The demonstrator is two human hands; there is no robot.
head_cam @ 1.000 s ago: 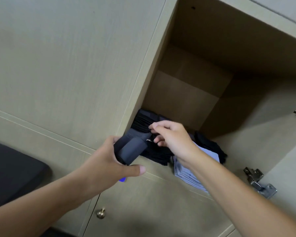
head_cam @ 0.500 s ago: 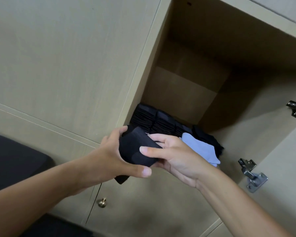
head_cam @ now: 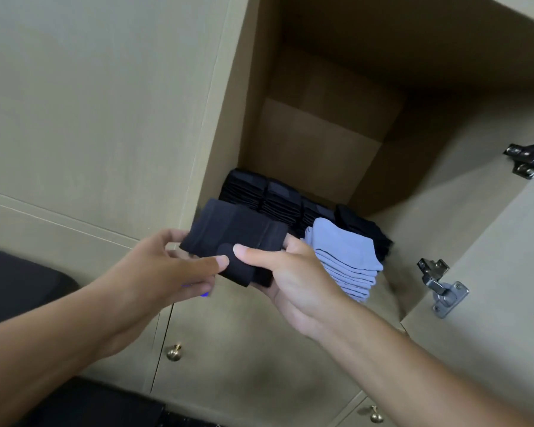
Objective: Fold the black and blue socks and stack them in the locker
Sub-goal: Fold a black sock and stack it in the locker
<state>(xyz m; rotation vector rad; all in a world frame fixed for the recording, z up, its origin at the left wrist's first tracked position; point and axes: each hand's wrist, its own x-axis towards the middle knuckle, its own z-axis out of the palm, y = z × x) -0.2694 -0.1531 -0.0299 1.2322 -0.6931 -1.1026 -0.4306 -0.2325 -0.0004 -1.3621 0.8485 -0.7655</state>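
Beige cupboard panels filled my view, with the open locker (head_cam: 336,124) ahead. I saw the left hand (head_cam: 164,272) and right hand (head_cam: 293,282) both gripping 1 folded black sock (head_cam: 232,238), thumbs pressed on top and fingers curled beneath, just in front of the locker's lower edge. Inside stood rows of black socks (head_cam: 269,195), with a stack of blue socks (head_cam: 342,257) just beside my right hand.

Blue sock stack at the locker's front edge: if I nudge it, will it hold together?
Probably not as one block: the blue sock stack is loose folded layers, likely soft and light. Its layers already fan out stepwise toward the locker edge, so a push may slide them off.
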